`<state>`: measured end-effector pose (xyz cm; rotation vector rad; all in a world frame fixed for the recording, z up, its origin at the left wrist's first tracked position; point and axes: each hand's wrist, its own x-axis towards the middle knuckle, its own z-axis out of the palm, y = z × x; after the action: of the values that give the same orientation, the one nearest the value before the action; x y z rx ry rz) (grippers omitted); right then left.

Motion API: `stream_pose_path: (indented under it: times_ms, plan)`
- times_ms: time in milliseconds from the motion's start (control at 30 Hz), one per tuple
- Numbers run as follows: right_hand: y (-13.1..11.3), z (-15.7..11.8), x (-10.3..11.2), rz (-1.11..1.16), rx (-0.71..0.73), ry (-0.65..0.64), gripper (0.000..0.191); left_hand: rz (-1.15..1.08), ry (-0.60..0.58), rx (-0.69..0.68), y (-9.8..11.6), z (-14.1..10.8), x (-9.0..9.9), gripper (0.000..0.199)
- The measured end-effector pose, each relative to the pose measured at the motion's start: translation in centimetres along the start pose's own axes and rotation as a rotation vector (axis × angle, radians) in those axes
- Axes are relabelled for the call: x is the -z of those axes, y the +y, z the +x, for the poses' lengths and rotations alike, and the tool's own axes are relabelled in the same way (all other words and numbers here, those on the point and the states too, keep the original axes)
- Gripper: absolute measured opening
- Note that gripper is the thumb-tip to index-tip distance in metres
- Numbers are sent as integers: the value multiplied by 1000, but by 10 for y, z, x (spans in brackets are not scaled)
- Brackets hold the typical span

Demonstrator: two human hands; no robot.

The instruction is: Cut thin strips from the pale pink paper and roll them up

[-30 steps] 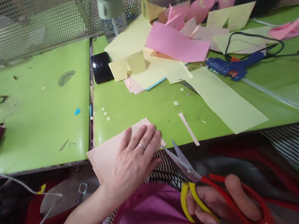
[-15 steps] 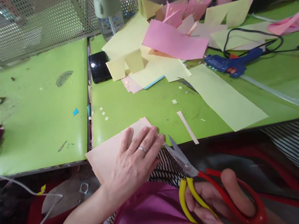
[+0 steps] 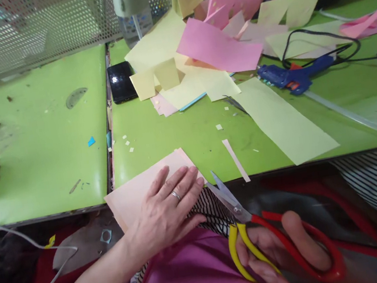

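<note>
My left hand [image 3: 168,199] lies flat with its fingers stretched out on a pale pink sheet of paper [image 3: 129,200] at the table's front edge. A ring shows on one finger. In my right hand [image 3: 262,253] are scissors [image 3: 236,210] with one red and one yellow handle. Their blades stand apart and point up and left, the lower tip close to the pink paper's right edge by my left fingertips. A thin pale strip of paper [image 3: 235,160] lies just right of the blades.
A blue glue gun [image 3: 295,76] with a black cord lies at the right. Behind are pink paper [image 3: 219,47], a pale green sheet [image 3: 288,122], a phone [image 3: 122,82] and a bottle [image 3: 133,17]. A gap [image 3: 107,139] splits the green tabletop [image 3: 51,148].
My left hand has slid slightly back and left on the pink paper, baring more of its right edge. The scissors have hardly moved, their blades still apart. The view has shifted a little.
</note>
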<state>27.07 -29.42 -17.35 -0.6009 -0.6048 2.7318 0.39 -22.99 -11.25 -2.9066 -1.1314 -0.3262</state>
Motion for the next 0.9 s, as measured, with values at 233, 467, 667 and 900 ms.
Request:
stream_pose_path:
  times_ms: [233, 467, 667, 900]
  plan:
    - [-3, 3, -33, -57, 246, 233, 94, -7, -3, -2, 1, -1, 0, 66]
    - [-11, 4, -37, -31, 220, 202, 92, -15, -10, -12, 1, -2, 0, 67]
    - [-6, 4, -28, -28, 180, 258, 93, -42, -26, 42, 0, 3, 3, 78]
    - [-8, -2, -29, -31, 183, 205, 95, -26, -79, 58, 5, 0, 9, 88]
